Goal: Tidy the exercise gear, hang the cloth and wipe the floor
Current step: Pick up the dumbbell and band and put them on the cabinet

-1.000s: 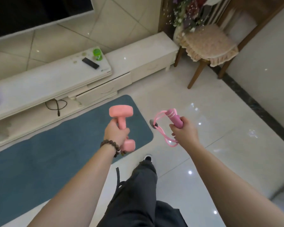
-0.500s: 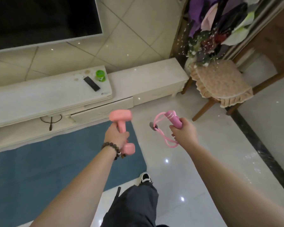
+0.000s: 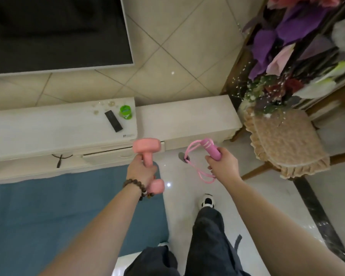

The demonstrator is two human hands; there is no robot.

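My left hand (image 3: 141, 172) grips a pink dumbbell (image 3: 146, 148) by its bar, held nearly upright above the edge of the blue exercise mat (image 3: 58, 206). My right hand (image 3: 224, 166) holds a pink skipping rope (image 3: 199, 162) by its handles, and the coiled cord hangs in loops to the left of the fist. Both hands are in front of the low white TV cabinet (image 3: 187, 118). No cloth is in view.
A black remote (image 3: 113, 120) and a green tub (image 3: 125, 112) lie on the cabinet under the TV (image 3: 54, 32). A wooden chair with a beige frilled cushion (image 3: 283, 142) stands to the right, with artificial flowers (image 3: 287, 46) behind it. My feet stand on glossy white tiles.
I have stepped closer to the cabinet and my head has lifted, so the TV, flowers and chair loom larger. Both hands keep the same hold on the dumbbell and rope.
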